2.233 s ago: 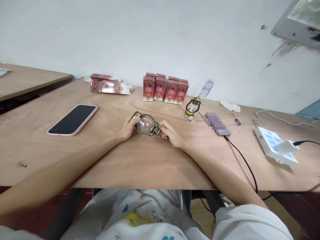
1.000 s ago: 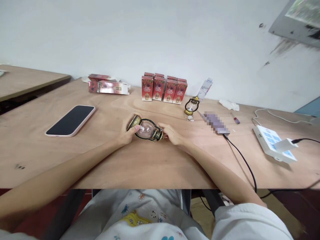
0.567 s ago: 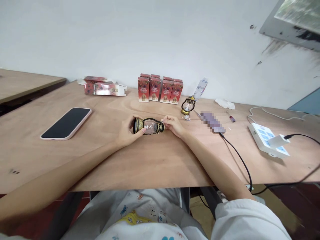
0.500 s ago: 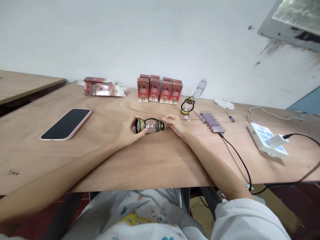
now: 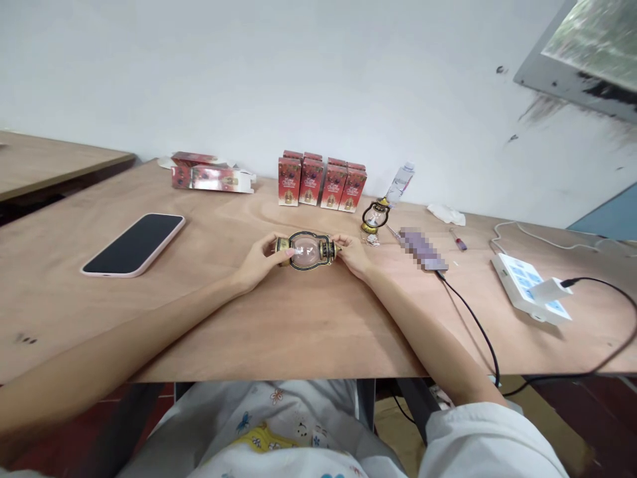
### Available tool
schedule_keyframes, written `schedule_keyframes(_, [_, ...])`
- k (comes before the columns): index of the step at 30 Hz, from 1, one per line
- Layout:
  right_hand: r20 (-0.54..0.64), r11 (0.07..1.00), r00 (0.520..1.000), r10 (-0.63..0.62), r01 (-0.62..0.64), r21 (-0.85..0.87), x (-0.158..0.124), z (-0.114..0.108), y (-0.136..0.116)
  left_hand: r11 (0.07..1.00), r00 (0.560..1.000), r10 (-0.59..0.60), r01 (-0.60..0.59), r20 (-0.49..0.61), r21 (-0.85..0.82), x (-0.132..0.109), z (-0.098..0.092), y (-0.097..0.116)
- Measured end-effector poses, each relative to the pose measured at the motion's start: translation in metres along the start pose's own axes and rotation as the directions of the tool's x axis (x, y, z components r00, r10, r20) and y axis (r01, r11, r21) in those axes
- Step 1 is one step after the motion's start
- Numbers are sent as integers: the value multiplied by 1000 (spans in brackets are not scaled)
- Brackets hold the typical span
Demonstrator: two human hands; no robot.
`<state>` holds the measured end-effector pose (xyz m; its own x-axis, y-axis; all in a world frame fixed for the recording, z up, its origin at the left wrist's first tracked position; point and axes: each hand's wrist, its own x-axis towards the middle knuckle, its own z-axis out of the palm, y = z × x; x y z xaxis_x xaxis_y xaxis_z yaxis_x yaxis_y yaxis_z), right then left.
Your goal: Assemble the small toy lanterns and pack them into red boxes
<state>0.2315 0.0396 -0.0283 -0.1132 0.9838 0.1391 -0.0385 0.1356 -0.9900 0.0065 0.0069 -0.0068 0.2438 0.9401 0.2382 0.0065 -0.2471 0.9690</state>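
A small black-and-gold lantern (image 5: 305, 251) with a clear globe lies on its side between my hands, just over the table. My left hand (image 5: 262, 260) is closed around its base, thumb against the lower end of the globe. At the lantern's top end, my right hand (image 5: 352, 254) has its fingers pinched near the cap and its pointed tip; part of those fingers is hidden behind the lantern. A second lantern (image 5: 374, 218) of the same kind stands upright on the table, beyond my right hand, with a small light-coloured piece (image 5: 371, 239) at its foot.
Several red boxes (image 5: 313, 180) stand by the wall, with opened boxes (image 5: 213, 178) to their left. A phone (image 5: 134, 245) lies at left. On the right are a bottle (image 5: 400, 184), a blurred-out device (image 5: 422, 250) on a cable, a screwdriver (image 5: 458, 240), tissue (image 5: 446, 214) and a power strip (image 5: 527, 289).
The lantern has turned about its long axis, so its side handle now frames the globe. My right fingers have closed in on its top end.
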Motion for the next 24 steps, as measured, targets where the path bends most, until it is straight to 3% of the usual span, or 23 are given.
schedule_keyframes(3, [-19, 999, 1000, -16, 16, -29, -1, 4, -1, 999, 1000, -9, 10, 12, -44, -1, 1, 1])
schedule_keyframes(7, [-166, 988, 983, -83, 59, -145, 1, 0, -3, 1000, 998, 6, -6, -59, 4, 2, 0, -3])
schedule_keyframes(14, [-342, 888, 880, -330, 167, -428, -8, 0, -10, 993, 985, 63, -45, -162, 111, 9, -2, -13])
schedule_keyframes(17, [-246, 771, 833, -496, 292, -566, -26, 17, -20, 992, 969, 92, -70, -231, 104, 12, -4, -15])
schedule_keyframes(20, [81, 595, 780, -620, 535, -600, -43, 36, -25, 996, 957, 76, -59, -281, 70, 13, -6, -14])
schedule_keyframes(21, [135, 568, 752, -645, 590, -574, -47, 41, -24, 997, 954, 64, -51, -293, 50, 13, -6, -13])
schedule_keyframes(22, [114, 573, 736, -667, 605, -554, -49, 45, -22, 998, 952, 55, -48, -302, 30, 13, -6, -12])
schedule_keyframes(24, [-74, 662, 736, -672, 554, -504, -47, 50, -15, 998, 953, 51, -55, -299, -6, 11, -4, -10])
